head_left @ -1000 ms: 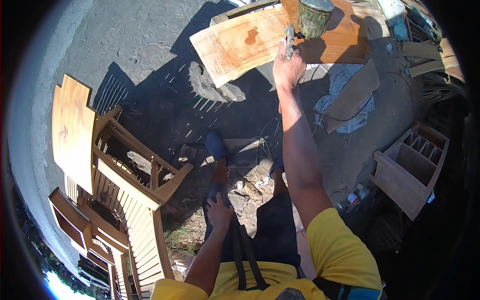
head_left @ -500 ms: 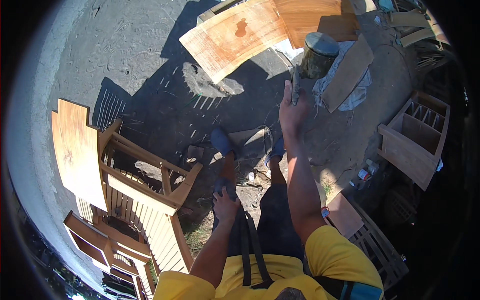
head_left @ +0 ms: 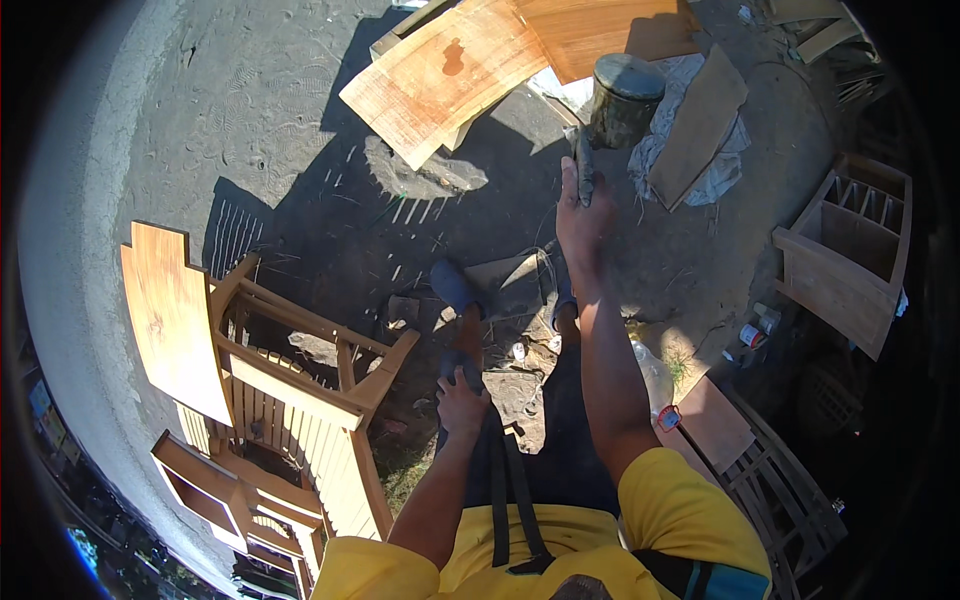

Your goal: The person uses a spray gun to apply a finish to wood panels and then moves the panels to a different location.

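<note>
Here, I grip the grey metal spray gun (head_left: 584, 165) in my right hand (head_left: 584, 215); the pale-brown wooden board (head_left: 430, 90) slants ahead-left, farther from my spread-fingered left hand (head_left: 462, 403).

Two bare hands (head_left: 463, 402) (head_left: 585, 218), one spray gun (head_left: 584, 172), one lidded cup (head_left: 626, 103), two slip-on shoes (head_left: 456, 285) (head_left: 564, 306), one compartmented wooden cabinet (head_left: 815, 288) at right.

i can route over the ground (head_left: 480, 225) between the right hand (head_left: 583, 222) and the slatted furniture (head_left: 335, 460) at left. obstacles: spray cup (head_left: 625, 110) ahead, wooden boards (head_left: 425, 105) ahead-left, brown panel (head_left: 705, 125) and cabinet (head_left: 840, 300) rightward.
</note>
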Tool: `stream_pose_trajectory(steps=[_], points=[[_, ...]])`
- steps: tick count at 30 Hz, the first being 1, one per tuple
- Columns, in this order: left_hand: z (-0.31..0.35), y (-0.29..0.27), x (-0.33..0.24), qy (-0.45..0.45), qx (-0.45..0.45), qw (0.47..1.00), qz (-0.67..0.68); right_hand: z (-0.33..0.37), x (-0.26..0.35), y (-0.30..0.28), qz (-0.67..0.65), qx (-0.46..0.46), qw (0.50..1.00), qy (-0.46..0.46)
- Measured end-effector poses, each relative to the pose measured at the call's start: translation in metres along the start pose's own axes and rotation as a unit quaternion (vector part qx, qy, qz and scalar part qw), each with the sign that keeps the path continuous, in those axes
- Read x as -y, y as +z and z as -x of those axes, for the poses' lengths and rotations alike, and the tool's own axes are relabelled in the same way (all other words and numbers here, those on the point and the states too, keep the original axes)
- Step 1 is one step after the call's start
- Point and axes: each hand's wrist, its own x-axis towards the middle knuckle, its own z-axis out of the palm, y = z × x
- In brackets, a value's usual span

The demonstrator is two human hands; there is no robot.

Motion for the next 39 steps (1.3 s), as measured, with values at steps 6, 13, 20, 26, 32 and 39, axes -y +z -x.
stream_pose_trajectory(steps=[6, 13, 20, 26, 32, 39], points=[[-0.005, -0.006, -0.025, -0.004, -0.013, 1.0, -0.003, -0.041, -0.023, -0.01, -0.069, 0.047, 0.996, -0.032], [-0.001, 0.002, -0.061, -0.038, -0.031, 0.999, 0.003, -0.126, -0.04, -0.049, -0.078, 0.062, 0.994, 0.046], [0.016, 0.03, -0.106, -0.077, -0.045, 0.996, 0.019, -0.231, -0.09, -0.093, -0.05, -0.004, 0.998, 0.024], [0.022, 0.048, -0.132, -0.117, -0.031, 0.993, -0.002, -0.265, -0.106, -0.113, 0.033, 0.0, 0.999, 0.002], [0.021, 0.047, -0.143, -0.128, -0.025, 0.991, -0.008, -0.222, -0.084, -0.107, -0.107, 0.168, 0.98, -0.012], [0.016, 0.042, -0.15, -0.153, -0.01, 0.988, -0.009, -0.192, -0.07, -0.087, -0.196, 0.243, 0.945, -0.095]])
